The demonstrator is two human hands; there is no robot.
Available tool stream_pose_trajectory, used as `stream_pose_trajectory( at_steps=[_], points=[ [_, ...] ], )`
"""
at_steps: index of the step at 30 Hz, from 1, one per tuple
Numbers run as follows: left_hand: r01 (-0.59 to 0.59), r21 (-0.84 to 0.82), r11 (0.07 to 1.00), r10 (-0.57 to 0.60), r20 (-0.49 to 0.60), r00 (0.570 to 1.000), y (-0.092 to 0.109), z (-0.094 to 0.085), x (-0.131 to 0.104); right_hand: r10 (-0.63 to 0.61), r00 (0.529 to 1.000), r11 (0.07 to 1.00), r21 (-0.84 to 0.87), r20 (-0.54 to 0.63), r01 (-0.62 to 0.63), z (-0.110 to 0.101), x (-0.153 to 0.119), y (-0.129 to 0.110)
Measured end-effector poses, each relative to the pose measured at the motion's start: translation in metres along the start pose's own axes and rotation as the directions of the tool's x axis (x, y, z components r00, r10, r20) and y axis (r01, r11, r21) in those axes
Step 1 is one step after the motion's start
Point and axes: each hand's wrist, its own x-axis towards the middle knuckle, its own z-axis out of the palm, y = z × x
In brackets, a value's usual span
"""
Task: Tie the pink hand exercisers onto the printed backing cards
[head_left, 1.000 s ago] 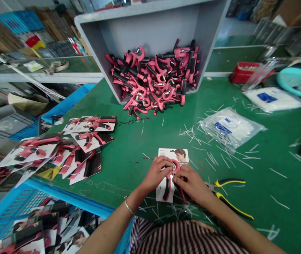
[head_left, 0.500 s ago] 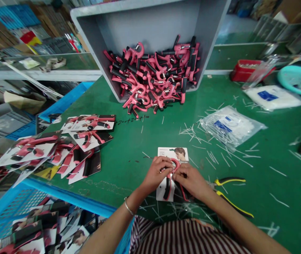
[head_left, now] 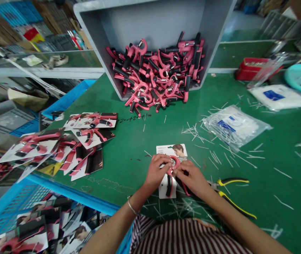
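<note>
A pink-and-black hand grip exerciser (head_left: 169,185) lies on a printed backing card (head_left: 163,150) on the table in front of me. My left hand (head_left: 158,170) is closed, its fingertips pinching at the left of the exerciser's curved top. From the other side my right hand (head_left: 192,177) is also closed, thumb and fingers on the exerciser just below the curve. The fingertips nearly meet, and any small tie between them is too small to make out. Right of my right forearm rest yellow-and-black pliers (head_left: 232,203), partly covered by the arm.
A tilted grey bin (head_left: 150,21) at the back spills pink-and-black exercisers. Carded exercisers (head_left: 86,135) are piled at left, above a blue crate (head_left: 20,201) of more. White ties (head_left: 215,157) lie scattered beside a plastic bag (head_left: 235,125). A red box (head_left: 251,67) stands behind.
The view has shifted slightly. My hands stay at the exerciser's curved top, with only small finger movements. The card still lies beneath them.
</note>
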Motion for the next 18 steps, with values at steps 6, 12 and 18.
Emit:
stream_pose_trajectory(
  at_steps=[6,12,18],
  points=[
    [-0.013,0.019,1.0,0.012,0.017,1.0,-0.001,-0.0016,-0.0003,-0.017,1.0,1.0,0.008,-0.003,0.017,-0.0008,-0.0023,0.0],
    [-0.038,0.025,0.999,0.037,0.04,0.999,-0.0007,-0.0026,-0.0014,-0.005,1.0,1.0,0.021,-0.003,0.005,-0.0005,-0.0036,0.0011],
    [-0.086,0.034,0.996,0.083,0.081,0.993,-0.0008,-0.0066,-0.0065,0.021,0.999,0.998,0.057,-0.03,-0.019,0.0027,-0.0008,0.0017]
  ],
)
